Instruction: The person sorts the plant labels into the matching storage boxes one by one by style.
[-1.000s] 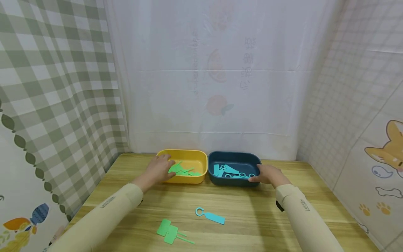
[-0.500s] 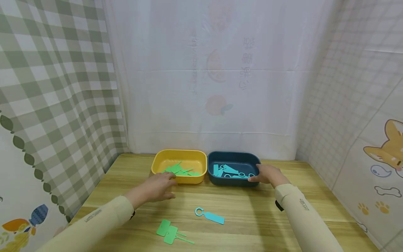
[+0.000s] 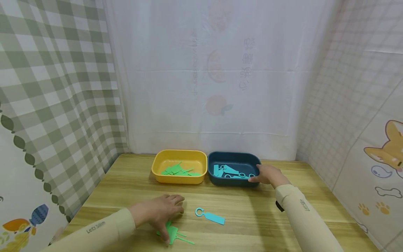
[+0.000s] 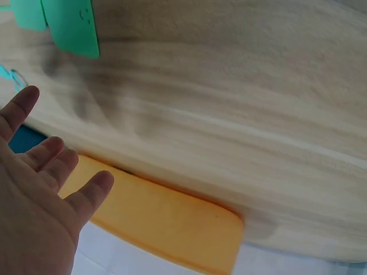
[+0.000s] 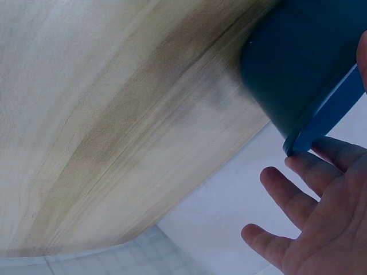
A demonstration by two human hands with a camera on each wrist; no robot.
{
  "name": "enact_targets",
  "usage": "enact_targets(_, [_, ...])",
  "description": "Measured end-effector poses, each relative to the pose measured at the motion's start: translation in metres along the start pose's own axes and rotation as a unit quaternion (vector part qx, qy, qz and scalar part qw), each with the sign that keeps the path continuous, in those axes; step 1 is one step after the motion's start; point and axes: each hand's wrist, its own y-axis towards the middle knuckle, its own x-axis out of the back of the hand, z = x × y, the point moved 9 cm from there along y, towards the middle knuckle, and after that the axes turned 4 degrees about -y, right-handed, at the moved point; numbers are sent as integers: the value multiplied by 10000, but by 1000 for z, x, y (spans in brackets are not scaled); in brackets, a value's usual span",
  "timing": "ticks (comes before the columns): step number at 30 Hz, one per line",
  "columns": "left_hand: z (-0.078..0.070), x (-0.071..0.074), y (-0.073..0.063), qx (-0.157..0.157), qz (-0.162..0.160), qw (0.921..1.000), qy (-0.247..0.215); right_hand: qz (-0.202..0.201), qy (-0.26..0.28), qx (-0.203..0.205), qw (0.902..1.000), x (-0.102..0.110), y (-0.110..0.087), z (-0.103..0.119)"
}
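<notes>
My left hand (image 3: 165, 211) reaches over a pair of green plastic tags (image 3: 171, 233) on the table, covering part of them. Its fingers are spread, and the palm looks bare in the left wrist view. The thumb is down by the tags; whether it touches them I cannot tell. To their right lies a blue loop tag (image 3: 214, 218). My right hand (image 3: 270, 175) rests at the front right corner of a dark blue bin (image 3: 234, 182), its fairly straight fingers touching the rim. Several blue tags (image 3: 230, 169) lie inside that bin.
A yellow bin (image 3: 181, 179) holding several green tags (image 3: 176, 170) stands left of the dark blue one. The wooden table (image 3: 239, 210) ends at a white curtain (image 3: 207, 105) behind the bins. Checked cloth (image 3: 63, 87) hangs at the left.
My left hand has left the yellow bin and come down toward the front, over the green tags. The yellow bin shifted slightly left. My right hand has stayed at the dark blue bin.
</notes>
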Motion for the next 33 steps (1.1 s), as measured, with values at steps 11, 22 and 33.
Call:
enact_targets(11, [-4,5,6,-99,-505,9967,635,-22,-1,53,10000,0,-2,1])
enact_targets(22, [-9,1,6,-423,-520,9970,385,28,18,2,10000,2,-4,2])
enact_targets(33, [-11,3,9,-532,-578,9965,273,-3,-51,70,10000,2,-3,3])
